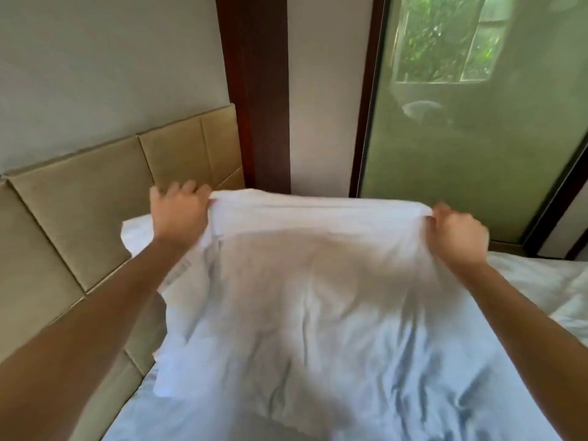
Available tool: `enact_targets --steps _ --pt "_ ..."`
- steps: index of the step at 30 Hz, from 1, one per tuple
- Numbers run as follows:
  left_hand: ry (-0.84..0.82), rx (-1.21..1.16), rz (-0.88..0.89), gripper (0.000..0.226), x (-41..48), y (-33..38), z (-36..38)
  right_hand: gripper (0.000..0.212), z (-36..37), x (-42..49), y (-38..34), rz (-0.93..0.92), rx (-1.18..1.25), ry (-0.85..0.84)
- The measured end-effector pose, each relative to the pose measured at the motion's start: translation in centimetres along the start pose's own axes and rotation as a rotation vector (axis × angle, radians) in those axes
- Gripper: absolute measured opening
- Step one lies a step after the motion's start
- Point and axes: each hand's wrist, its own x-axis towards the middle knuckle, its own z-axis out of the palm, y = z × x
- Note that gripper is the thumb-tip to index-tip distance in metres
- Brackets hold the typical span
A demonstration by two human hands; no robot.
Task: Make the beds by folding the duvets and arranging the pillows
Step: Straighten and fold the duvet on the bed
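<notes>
Ahead of you on the left stood a plain pale grey wall, and low against it ran a tan padded headboard of stitched rectangular panels, slanting across your view. Right beside its far end rose a dark reddish-brown wooden post, straight up out of sight. Next came a narrow strip of off-white wall, and then a tall frosted, green-tinted glass panel in a dark brown frame. Through that glass you had a white-framed window, blurred, with green leaves beyond it. Soft daylight came in from that side, and the wall to your left sat dimmer.
</notes>
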Motion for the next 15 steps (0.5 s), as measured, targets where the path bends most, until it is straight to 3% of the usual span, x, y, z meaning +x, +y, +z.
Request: enact_targets --steps 3,4,6,9,11,15 --pt "0.273 -0.084 -0.023 0.024 9.9 2.2 -1.0 0.031 -3.1 9.0 -0.8 0.121 0.141 0.296" --pt "0.253 -0.138 -0.083 0.024 12.4 3.2 -0.2 0.025 -3.0 11.4 -1.2 0.163 0.184 0.321" --pt "0.018 -0.166 -0.150 0.038 15.0 5.7 3.2 0.029 0.3 14.3 -2.5 0.143 0.223 0.279" --pt "-0.565 -0.055 -0.043 0.076 11.8 8.7 12.2 0.073 10.4 13.9 -3.1 -0.165 0.060 -0.127" --pt "-0.892 0.026 0.033 0.073 6.1 10.0 17.8 0.090 16.2 10.8 -2.1 -0.206 -0.098 -0.451" --pt "-1.256 0.080 0.113 0.063 -4.2 10.0 22.4 0.080 21.1 2.4 1.8 -0.158 -0.194 -0.904"
